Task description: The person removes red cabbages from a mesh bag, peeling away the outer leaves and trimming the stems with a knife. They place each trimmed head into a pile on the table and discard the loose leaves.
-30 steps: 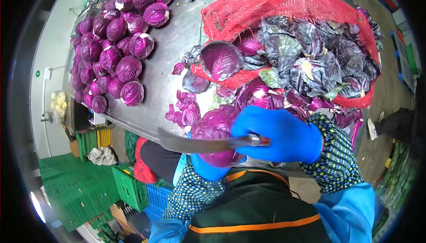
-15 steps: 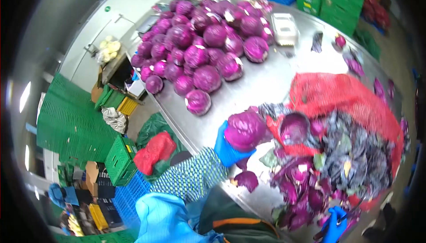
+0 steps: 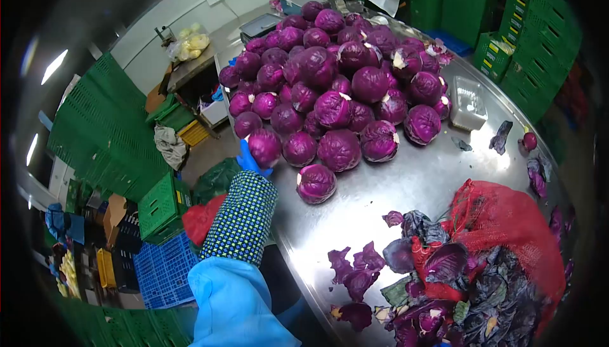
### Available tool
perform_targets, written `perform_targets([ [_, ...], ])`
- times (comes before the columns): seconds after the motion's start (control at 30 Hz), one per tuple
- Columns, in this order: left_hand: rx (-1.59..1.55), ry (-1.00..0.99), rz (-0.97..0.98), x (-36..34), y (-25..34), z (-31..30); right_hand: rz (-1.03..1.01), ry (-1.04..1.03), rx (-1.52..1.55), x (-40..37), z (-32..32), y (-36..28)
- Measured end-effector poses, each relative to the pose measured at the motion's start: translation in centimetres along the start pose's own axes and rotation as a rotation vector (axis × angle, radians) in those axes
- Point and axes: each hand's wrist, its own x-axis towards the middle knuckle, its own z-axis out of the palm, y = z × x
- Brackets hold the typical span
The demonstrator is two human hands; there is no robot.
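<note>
The left hand (image 3: 253, 162), gloved, is cupped round a red cabbage (image 3: 264, 148) at nine o'clock, at the near left edge of the cabbage heap (image 3: 317, 66), which spreads toward twelve. The right hand cannot be made out, so its state is unknown. The heaped heads look stripped of outer leaves; the held one appears bare too, but is not yet let go. At four o'clock a red mesh bag (image 3: 515, 229) lies among dark outer leaves (image 3: 501, 302); whether whole heads remain there cannot be told. Half a second earlier, the left hand held a cabbage between heap and bag; now it is at the heap, and the right hand, then near five o'clock, is lost from sight.
</note>
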Motion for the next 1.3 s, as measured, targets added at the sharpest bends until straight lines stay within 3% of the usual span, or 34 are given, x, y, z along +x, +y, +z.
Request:
perform_targets([
  [0.03, -0.02, 0.054, -0.042, 2.3, -0.1, -0.8, 0.018, 0.003, -0.007, 0.9, 0.3, -0.1],
  [0.13, 0.521, -0.245, 0.248, 8.4, -0.5, -1.0, 0.009, -0.031, 0.155, 3.7, 2.5, 1.6],
  [0.2, 0.841, -0.357, 0.4, 11.1, 1.0, -1.3, 0.033, 0.081, 0.347, 1.8, 1.4, 2.4],
  [0.3, 0.748, -0.415, 0.533, 9.0, 0.5, 0.9, -0.028, 0.455, 0.596, 0.7, -3.5, 1.9],
  [0.37, 0.6, -0.617, 0.549, -2.7, -2.8, 3.0, -0.096, 0.667, 0.76, 0.8, -7.5, 4.6],
  [0.43, 0.658, -1.093, 0.51, -17.4, -9.2, 5.0, -0.051, 0.668, 0.657, 0.4, -10.3, 6.1],
  [0.47, 0.668, -1.326, 0.464, -24.8, -12.4, 6.0, -0.074, 0.571, 0.601, 0.6, -11.0, 7.1],
  [0.5, 0.631, -1.65, 0.273, -31.7, -15.1, 6.1, -0.005, 0.593, 0.587, 1.1, -11.1, 6.7],
  [0.57, 0.653, -1.958, 0.816, -43.9, -19.0, 7.1, -0.096, 0.554, 0.6, 3.0, -11.7, 6.5],
  [0.6, 0.52, -2.019, 0.961, -46.9, -22.6, 7.8, -0.096, 0.557, 0.617, 4.1, -12.1, 6.7],
  [0.63, 0.543, -2.025, 0.809, -50.2, -25.1, 8.1, -0.11, 0.509, 0.518, 5.2, -12.6, 6.9],
  [0.7, 0.859, -2.023, 0.772, -55.1, -28.3, 9.1, -0.045, 0.395, 0.366, 7.3, -13.9, 8.1],
  [0.77, 1.469, -2.048, 0.941, -56.7, -29.9, 8.8, 0.082, 0.217, 0.241, 9.2, -13.9, 11.6],
  [0.8, 1.582, -2.08, 0.809, -56.8, -30.6, 7.6, 0.195, 0.122, 0.242, 8.6, -13.5, 10.7],
  [0.83, 1.324, -2.04, 0.794, -55.5, -31.0, 4.6, 0.306, 0.024, 0.233, 8.0, -13.2, 9.8],
  [0.9, 1.135, -2.141, 0.592, -53.7, -30.4, 2.1, 0.209, 0.052, 0.333, 8.8, -11.1, 13.2],
  [0.93, 1.149, -2.139, 0.595, -53.7, -30.6, 1.0, 0.175, 0.06, 0.368, 9.2, -9.9, 14.5],
  [1.0, 0.96, -1.944, 0.631, -53.9, -30.6, -1.4, -0.041, 0.087, 0.858, 9.3, -8.0, 15.2],
  [1.1, 0.998, -1.972, 0.58, -54.8, -23.8, -2.1, -0.076, -0.02, 1.015, 5.7, -9.1, 12.7],
  [1.17, 1.06, -2.078, 0.833, -54.4, -17.1, -1.7, -0.117, -0.305, 0.96, 3.1, -10.7, 12.7],
  [1.23, 0.758, -1.958, 1.106, -54.3, -13.1, -1.1, -0.189, -0.555, 0.681, 2.4, -11.8, 9.2],
  [1.27, 0.91, -2.007, 0.958, -55.2, -11.2, -0.6, -0.276, -0.69, 0.567, 3.0, -11.5, 7.6],
  [1.3, 0.972, -2.2, 0.644, -53.9, -10.6, -0.6, -0.36, -0.634, 0.58, 3.2, -10.5, 6.5],
])
